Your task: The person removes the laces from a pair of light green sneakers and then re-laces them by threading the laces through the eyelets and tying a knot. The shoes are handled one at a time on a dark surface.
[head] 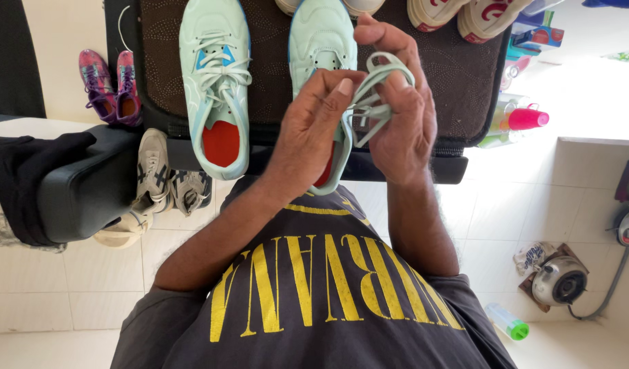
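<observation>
Two mint-green sneakers lie on a dark mat (458,75). The left sneaker (215,82) is laced, with a red insole showing. Both my hands are over the right sneaker (319,34). My left hand (314,130) pinches its pale green lace (376,92) between thumb and fingers. My right hand (403,109) has a loop of the same lace wrapped around its fingers. The back part of that shoe is hidden under my hands.
White-and-red shoes (458,14) sit at the mat's far edge. Purple shoes (109,85) and grey-white sneakers (157,178) lie on the tiled floor at left, beside a dark seat (82,184). A pink-capped bottle (523,117) and a steel kettle (559,280) stand at right.
</observation>
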